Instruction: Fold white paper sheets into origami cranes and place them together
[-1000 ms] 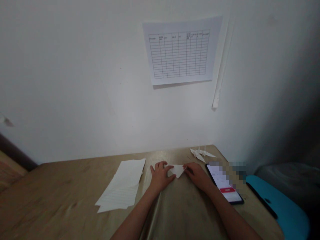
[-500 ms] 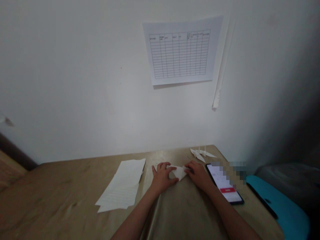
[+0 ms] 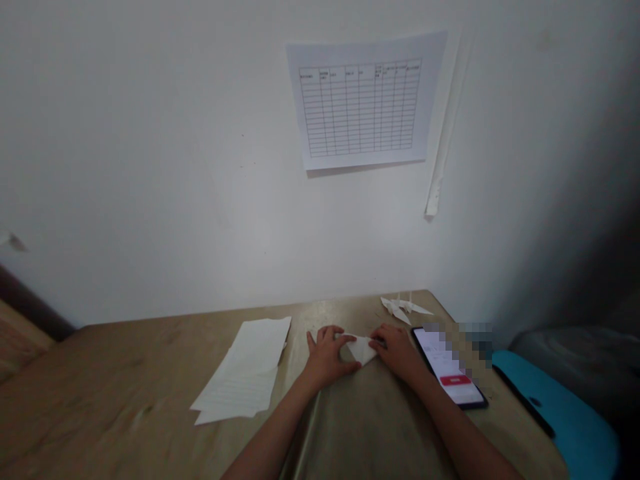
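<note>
A small piece of folded white paper [image 3: 361, 349] lies on the table between my two hands. My left hand [image 3: 327, 359] grips its left side, with the thumb at the near corner and the forefinger at the far edge. On the right side, the fingers of my right hand [image 3: 397, 350] are closed on the paper's edge. Part of the paper is hidden under my fingers. Beyond my right hand sit folded white paper cranes [image 3: 403, 308], with pointed wings; their number is hard to make out.
Several sheets of white paper [image 3: 245, 370] lie in a stack left of my hands. A phone [image 3: 450, 380] with a lit screen lies to the right. The brown table [image 3: 140, 387] meets a wall bearing a printed chart [image 3: 365, 107]. A turquoise stool or chair [image 3: 565, 413] stands beyond the right edge.
My left hand has shifted very slightly to the right, and the folded paper's near corner sits a touch closer to me. The stack, phone and cranes are unmoved.
</note>
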Available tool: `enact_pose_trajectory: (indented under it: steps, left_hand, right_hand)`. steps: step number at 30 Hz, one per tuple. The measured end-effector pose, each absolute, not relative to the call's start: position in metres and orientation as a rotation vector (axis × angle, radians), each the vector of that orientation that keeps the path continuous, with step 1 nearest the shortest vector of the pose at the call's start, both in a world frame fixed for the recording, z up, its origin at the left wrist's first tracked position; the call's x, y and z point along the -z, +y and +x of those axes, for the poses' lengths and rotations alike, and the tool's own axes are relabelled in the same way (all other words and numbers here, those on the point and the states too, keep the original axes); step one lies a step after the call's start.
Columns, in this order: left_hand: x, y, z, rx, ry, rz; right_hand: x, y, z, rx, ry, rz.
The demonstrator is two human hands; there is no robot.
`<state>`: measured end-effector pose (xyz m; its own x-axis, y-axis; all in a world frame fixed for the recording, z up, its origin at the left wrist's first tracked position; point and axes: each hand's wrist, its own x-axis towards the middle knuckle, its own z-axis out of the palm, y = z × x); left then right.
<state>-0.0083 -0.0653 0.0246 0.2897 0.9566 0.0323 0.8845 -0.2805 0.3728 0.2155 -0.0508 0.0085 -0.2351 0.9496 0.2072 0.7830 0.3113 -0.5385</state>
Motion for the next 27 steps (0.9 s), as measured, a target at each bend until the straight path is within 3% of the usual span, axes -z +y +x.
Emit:
enact_pose_trajectory:
  steps: [27]
  left_hand:
    - [-0.0190,-0.0665,-0.0007,-0.430,1.721,2.277]
  right_hand:
    - [-0.0115,-0.0544,0.2105,-0.269,-2.049,-1.597]
